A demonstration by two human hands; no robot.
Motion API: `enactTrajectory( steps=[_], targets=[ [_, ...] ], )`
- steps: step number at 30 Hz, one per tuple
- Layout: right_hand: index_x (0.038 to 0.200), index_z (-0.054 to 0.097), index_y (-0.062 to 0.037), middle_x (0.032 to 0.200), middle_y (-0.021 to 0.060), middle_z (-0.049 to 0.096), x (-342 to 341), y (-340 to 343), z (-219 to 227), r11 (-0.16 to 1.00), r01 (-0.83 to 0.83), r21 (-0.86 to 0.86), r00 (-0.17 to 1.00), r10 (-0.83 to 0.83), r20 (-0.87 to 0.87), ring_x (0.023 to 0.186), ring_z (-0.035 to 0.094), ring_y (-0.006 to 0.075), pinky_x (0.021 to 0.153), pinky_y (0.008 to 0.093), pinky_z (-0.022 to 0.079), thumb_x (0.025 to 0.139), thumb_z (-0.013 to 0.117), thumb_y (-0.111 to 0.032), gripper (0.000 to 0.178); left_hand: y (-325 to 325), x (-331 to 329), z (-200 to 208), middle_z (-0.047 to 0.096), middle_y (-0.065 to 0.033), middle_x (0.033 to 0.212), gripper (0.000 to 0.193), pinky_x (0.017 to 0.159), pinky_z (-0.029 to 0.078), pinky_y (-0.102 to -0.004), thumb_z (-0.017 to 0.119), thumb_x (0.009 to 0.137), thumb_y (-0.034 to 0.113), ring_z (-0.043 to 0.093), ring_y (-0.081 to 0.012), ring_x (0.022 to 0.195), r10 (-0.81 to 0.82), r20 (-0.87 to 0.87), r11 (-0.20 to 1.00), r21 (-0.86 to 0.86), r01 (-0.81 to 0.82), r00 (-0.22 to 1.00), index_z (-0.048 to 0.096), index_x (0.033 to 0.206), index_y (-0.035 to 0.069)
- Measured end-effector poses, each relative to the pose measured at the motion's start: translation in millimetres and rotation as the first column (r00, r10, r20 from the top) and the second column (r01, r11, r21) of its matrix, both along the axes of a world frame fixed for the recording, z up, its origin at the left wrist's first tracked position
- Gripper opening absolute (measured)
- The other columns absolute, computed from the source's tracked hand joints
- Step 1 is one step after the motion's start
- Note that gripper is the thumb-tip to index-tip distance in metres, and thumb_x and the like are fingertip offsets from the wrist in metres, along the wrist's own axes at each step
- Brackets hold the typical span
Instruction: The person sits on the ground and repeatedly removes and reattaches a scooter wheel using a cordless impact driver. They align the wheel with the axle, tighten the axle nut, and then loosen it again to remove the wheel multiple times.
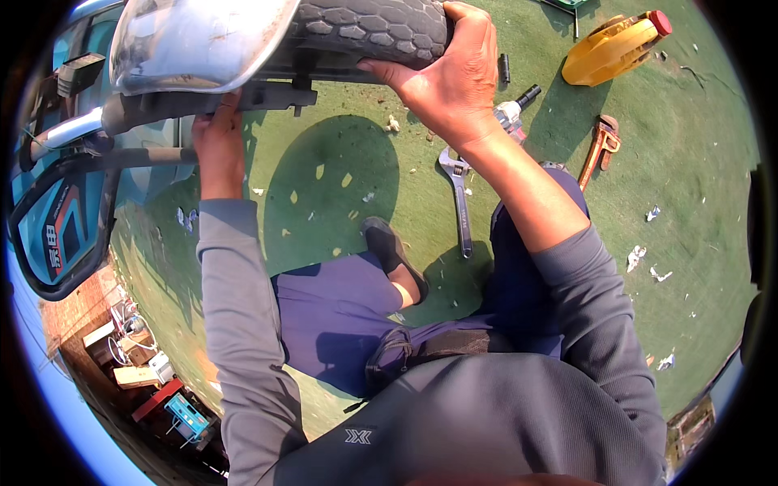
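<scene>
At the top of the head view, a black wheel with a knobbly tyre (369, 31) is partly covered by a shiny silver mudguard (203, 44). My right hand (458, 77) grips the tyre's right end, thumb along its near side and fingers wrapped over the tread. Below the mudguard runs a black fork leg (267, 96), joined on the left to a chrome tube (73, 128). My left hand (219, 146) reaches up to this leg from below, its fingers closed against it; the fingertips are partly hidden.
An adjustable wrench (459, 202), a power impact wrench (510, 112), an orange pipe wrench (600, 151) and a yellow jug (612, 50) rest on green matting. A blue vehicle body with a black tubular guard (109, 215) stands left. Scraps and boxes (138, 364) lie about.
</scene>
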State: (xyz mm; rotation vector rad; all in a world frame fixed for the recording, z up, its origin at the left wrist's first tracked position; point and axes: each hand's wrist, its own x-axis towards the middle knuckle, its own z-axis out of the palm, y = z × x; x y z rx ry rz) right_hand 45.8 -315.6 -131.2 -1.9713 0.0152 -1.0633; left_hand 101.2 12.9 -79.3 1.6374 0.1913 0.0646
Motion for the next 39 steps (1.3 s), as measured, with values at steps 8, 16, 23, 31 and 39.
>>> enactTrajectory(
  steps=[8, 16, 23, 31, 39],
  targets=[
    [0.123, 0.047, -0.0012, 0.118, 0.0177, 0.056, -2.6, 8.3, -0.4, 1.000, -0.001, -0.002, 1.000, 0.001, 0.030, 0.108, 0.053, 0.0374, 0.093, 0.0488, 0.043, 0.051, 0.103, -0.041, 0.100, -2.8, -0.9, -3.4, 0.060, 0.0066, 0.088, 0.011, 0.058, 0.029, -0.0247, 0.076, 0.097, 0.008, 0.041, -0.0023, 0.068, 0.044, 0.072, 0.999, 0.008, -0.045, 0.996, 0.074, 0.107, 0.006],
    [0.121, 0.049, -0.0018, 0.113, 0.0163, 0.056, -7.3, 3.8, -1.1, 1.000, -0.021, 0.015, 1.000, 0.021, -0.014, 0.104, 0.055, 0.0373, 0.090, 0.0470, 0.045, 0.049, 0.103, -0.038, 0.097, 18.9, 8.2, -8.6, 0.066, 0.0054, 0.099, 0.022, 0.065, 0.036, -0.0250, 0.075, 0.098, 0.007, 0.051, -0.0032, 0.081, 0.009, -0.005, 1.000, -0.009, -0.009, 1.000, 0.073, 0.119, 0.005],
    [0.128, 0.051, -0.0022, 0.117, 0.0175, 0.057, -25.3, 4.7, 4.9, 0.991, -0.127, -0.032, 0.990, 0.124, -0.072, 0.107, 0.055, 0.0380, 0.093, 0.0482, 0.046, 0.051, 0.101, -0.036, 0.098, 35.1, 15.0, -23.9, 0.044, -0.0100, 0.160, 0.058, 0.111, 0.047, -0.0374, 0.061, 0.101, -0.004, 0.048, -0.0198, 0.143, -0.134, 0.125, 0.971, 0.214, 0.105, 0.983, 0.045, 0.155, 0.009],
    [0.129, 0.056, -0.0043, 0.117, 0.0156, 0.060, -45.7, 11.9, 4.2, 0.928, -0.353, -0.122, 0.932, 0.339, -0.126, 0.107, 0.060, 0.0372, 0.096, 0.0491, 0.046, 0.061, 0.089, -0.034, 0.082, 34.3, 4.8, -15.5, 0.045, -0.0096, 0.159, 0.057, 0.110, 0.047, -0.0374, 0.062, 0.101, -0.003, 0.048, -0.0196, 0.142, -0.043, 0.025, 0.996, 0.083, 0.040, 0.999, 0.046, 0.155, 0.009],
    [0.124, 0.055, -0.0037, 0.111, 0.0166, 0.058, -46.5, 17.0, 15.1, 0.924, -0.371, -0.090, 0.920, 0.353, -0.172, 0.102, 0.057, 0.0384, 0.088, 0.0488, 0.047, 0.056, 0.092, -0.029, 0.081, 34.1, -1.6, -14.3, 0.046, -0.0092, 0.158, 0.057, 0.110, 0.047, -0.0373, 0.062, 0.101, -0.002, 0.049, -0.0194, 0.142, -0.035, -0.017, 0.999, 0.025, 0.035, 0.999, 0.046, 0.154, 0.010]
  ],
)
